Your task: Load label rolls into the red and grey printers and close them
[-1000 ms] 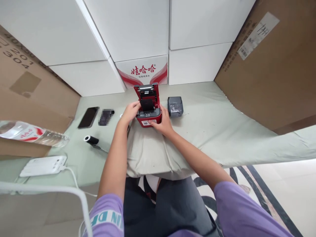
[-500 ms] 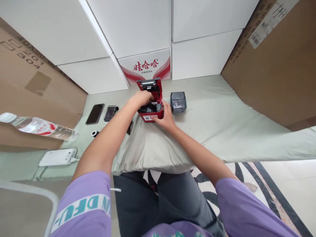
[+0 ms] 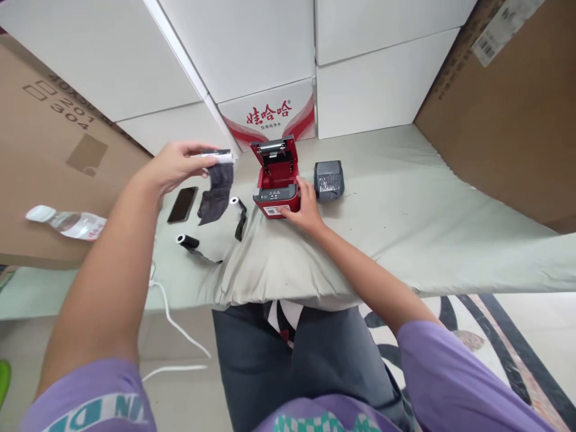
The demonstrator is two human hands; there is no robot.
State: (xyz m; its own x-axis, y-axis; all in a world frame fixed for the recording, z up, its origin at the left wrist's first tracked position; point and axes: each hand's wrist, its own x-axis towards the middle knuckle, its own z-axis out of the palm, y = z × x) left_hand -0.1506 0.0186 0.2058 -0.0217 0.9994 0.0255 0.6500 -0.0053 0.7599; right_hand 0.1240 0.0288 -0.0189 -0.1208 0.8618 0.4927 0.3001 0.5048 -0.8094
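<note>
A red and black label printer (image 3: pixel 274 192) stands with its lid raised and its red inner bay in view. Pressed against its right side and front is my right hand (image 3: pixel 306 209), thumb on the front and fingers on the side. My left hand (image 3: pixel 184 161), up and left of the printer, pinches a small white-cored roll (image 3: pixel 221 157) with a wide black strip hanging from it. Below lie two more small rolls: a black one with a white end (image 3: pixel 188 242), its strip trailing, and another (image 3: pixel 239 210) beside the printer with its strip curled down.
A dark phone (image 3: pixel 182 204) lies left of the rolls. Right of the printer sits a dark grey block-shaped device (image 3: pixel 328 180). White cartons (image 3: pixel 267 114) stand behind, brown cartons (image 3: pixel 508 120) at both sides. A water bottle (image 3: pixel 72 223) and white cable (image 3: pixel 180 324) are at left.
My left hand has come out of the printer's bay and moved left, now holding a roll. The roll seen beside the phone no longer shows there. My right hand stays on the printer.
</note>
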